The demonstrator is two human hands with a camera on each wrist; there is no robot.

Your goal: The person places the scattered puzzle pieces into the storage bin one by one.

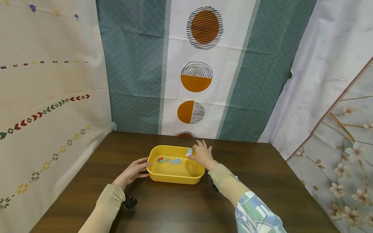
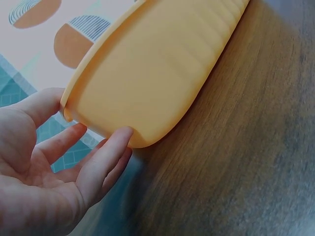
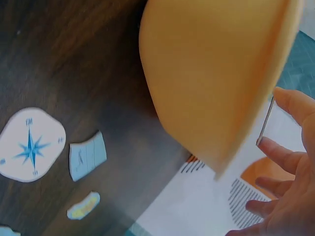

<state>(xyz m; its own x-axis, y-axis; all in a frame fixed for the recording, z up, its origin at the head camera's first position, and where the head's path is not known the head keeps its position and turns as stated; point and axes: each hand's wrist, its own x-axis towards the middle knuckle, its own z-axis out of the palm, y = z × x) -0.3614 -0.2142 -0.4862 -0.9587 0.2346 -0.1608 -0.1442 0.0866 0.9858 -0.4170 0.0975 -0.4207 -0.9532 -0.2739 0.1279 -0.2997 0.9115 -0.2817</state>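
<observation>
A yellow plastic tub [image 1: 175, 179] stands on the dark wooden table. At its left end is my left hand [image 1: 135, 170], thumb over the rim and fingertips against the outer wall, as the left wrist view shows. My right hand [image 1: 202, 155], above the tub's far right corner, pinches a thin flat light-blue and white piece [image 1: 189, 152] between thumb and index finger; its edge [image 3: 266, 120] shows in the right wrist view. Inside the tub lie a red, green and yellow flat piece [image 1: 163, 160] and a light-blue one [image 1: 176, 161].
Right of the tub, partly behind my right forearm, flat pieces lie on the table: a white one with a blue compass rose [image 3: 32, 145], a light-blue one [image 3: 87, 156] and a small yellowish one [image 3: 83, 205]. Patterned curtains [image 1: 134, 64] hang behind and on both sides.
</observation>
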